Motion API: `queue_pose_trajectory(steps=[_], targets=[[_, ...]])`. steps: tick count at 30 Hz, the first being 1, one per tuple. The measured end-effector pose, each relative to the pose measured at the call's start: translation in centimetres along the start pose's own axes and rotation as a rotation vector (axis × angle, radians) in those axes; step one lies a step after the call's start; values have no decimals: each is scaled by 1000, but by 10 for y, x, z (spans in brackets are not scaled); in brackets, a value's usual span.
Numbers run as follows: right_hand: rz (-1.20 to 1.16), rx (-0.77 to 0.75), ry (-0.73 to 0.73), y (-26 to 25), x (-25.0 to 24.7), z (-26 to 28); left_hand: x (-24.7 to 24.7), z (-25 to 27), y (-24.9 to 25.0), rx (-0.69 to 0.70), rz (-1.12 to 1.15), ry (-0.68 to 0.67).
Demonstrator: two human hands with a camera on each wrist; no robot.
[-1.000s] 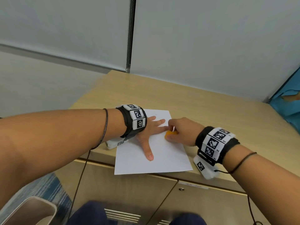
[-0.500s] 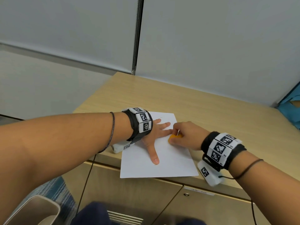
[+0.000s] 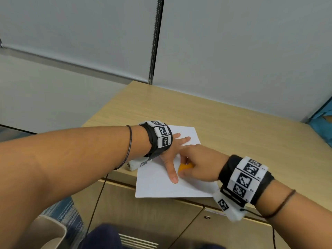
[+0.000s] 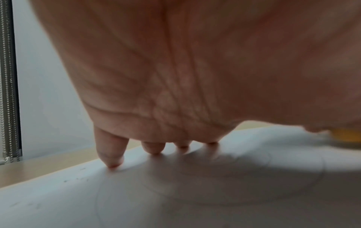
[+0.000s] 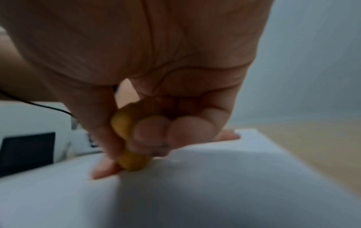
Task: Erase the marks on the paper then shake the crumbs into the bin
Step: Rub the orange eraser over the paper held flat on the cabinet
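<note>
A white sheet of paper point(image 3: 158, 184) lies at the front edge of the wooden cabinet top point(image 3: 224, 126), its near corner overhanging. My left hand point(image 3: 172, 151) lies flat on the sheet with fingers spread, pressing it down; the fingertips point(image 4: 113, 162) touch the paper point(image 4: 175, 200), where faint curved pencil lines show. My right hand point(image 3: 195, 166) grips a small orange eraser point(image 3: 185, 167) and presses it onto the sheet beside the left thumb. The right wrist view shows the eraser point(image 5: 125, 128) pinched between thumb and fingers against the paper point(image 5: 215, 192).
A beige bin point(image 3: 46, 234) stands on the floor at the lower left, below the cabinet. Grey wall panels rise behind the cabinet. Something blue point(image 3: 321, 121) sits at the right edge. Cabinet doors point(image 3: 147, 214) face me under the top.
My right hand has slid the eraser toward me along the sheet, from near the left fingers to beside the left thumb. The left hand stays pressed on the paper.
</note>
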State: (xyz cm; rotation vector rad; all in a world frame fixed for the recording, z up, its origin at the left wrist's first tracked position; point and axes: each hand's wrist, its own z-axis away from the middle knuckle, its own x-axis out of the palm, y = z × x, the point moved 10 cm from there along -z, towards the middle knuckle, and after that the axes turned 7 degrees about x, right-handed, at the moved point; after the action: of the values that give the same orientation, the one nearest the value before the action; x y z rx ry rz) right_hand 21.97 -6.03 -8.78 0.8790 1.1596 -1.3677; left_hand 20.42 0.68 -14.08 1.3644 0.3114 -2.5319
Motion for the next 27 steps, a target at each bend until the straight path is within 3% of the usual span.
queue_pose_trajectory(steps=[2, 8, 12, 14, 17, 20, 22, 27], targets=[[-24, -45, -29, -12, 5, 7, 0, -2, 2, 17, -4, 0], [-11, 149, 77, 38, -15, -7, 2, -2, -2, -18, -1, -3], [-45, -21, 1, -3, 1, 6, -1, -1, -1, -13, 4, 16], [-11, -22, -1, -2, 0, 6, -2, -1, -1, -25, 13, 15], [14, 135, 101, 37, -22, -4, -3, -1, -9, -91, 50, 2], [-169, 275, 161, 70, -41, -7, -9, 0, -14, -158, 95, 12], [-286, 325, 122, 79, -38, -5, -12, 2, -17, -215, 138, 31], [-280, 379, -15, 83, -8, -8, -13, 11, -18, -366, 219, 159]])
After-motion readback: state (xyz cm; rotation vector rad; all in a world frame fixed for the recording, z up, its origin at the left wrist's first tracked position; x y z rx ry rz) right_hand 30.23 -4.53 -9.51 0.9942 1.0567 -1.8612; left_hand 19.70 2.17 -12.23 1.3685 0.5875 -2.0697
